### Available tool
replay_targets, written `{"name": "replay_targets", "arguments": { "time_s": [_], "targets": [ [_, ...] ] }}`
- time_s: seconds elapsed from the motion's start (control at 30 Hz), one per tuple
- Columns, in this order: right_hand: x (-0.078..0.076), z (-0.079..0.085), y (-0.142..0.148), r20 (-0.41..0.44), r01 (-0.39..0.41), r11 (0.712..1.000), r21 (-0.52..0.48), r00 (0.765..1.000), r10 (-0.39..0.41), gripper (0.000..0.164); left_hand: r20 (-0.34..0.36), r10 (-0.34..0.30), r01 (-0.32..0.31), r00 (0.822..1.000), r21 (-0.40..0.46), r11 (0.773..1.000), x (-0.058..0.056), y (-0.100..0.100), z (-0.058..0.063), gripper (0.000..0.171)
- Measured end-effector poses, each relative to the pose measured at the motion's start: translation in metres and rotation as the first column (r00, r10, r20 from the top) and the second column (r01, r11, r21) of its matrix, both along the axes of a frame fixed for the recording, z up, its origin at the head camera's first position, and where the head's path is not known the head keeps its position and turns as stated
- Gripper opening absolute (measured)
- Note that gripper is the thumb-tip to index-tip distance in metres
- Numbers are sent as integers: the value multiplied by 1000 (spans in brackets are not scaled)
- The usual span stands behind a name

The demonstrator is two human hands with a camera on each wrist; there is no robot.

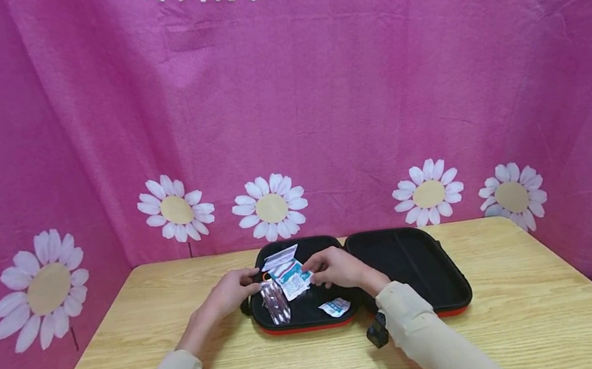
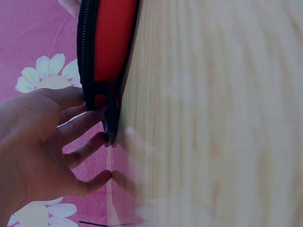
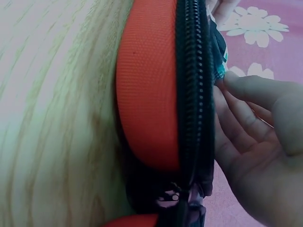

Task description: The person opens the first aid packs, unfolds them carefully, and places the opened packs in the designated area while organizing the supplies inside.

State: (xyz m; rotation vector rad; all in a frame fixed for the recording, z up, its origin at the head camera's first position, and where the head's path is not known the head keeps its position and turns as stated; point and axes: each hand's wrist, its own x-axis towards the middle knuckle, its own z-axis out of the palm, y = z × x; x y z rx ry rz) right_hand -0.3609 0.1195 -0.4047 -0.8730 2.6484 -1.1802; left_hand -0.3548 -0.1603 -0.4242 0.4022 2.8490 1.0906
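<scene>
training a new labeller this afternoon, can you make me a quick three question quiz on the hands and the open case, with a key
1. True or false: the right hand has its fingertips on a blue-and-white packet.
2. Multiple choice: the outer side of the open case is mainly A) green, B) red, C) yellow.
3. Short answer: which hand is nearer the silver strip?

Key: 1. True. 2. B. 3. The left hand.

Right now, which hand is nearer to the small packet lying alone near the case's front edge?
Right: the right hand is just beyond the small packet. The left hand is farther away, at the left side of the open case.
</scene>
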Motion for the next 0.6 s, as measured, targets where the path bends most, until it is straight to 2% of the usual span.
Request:
{"name": "replay_targets", "arguments": {
  "time_s": [0.23,0.6],
  "targets": [
    [3,3,8,-11,36,997,-66,999,-37,27,3,-3,3,1000,1,1000,0,0,1,46],
    [7,10,28,-61,80,992,-94,994,-86,27,9,0,0,1000,-5,1000,-1,0,-1,45]
  ]
}}
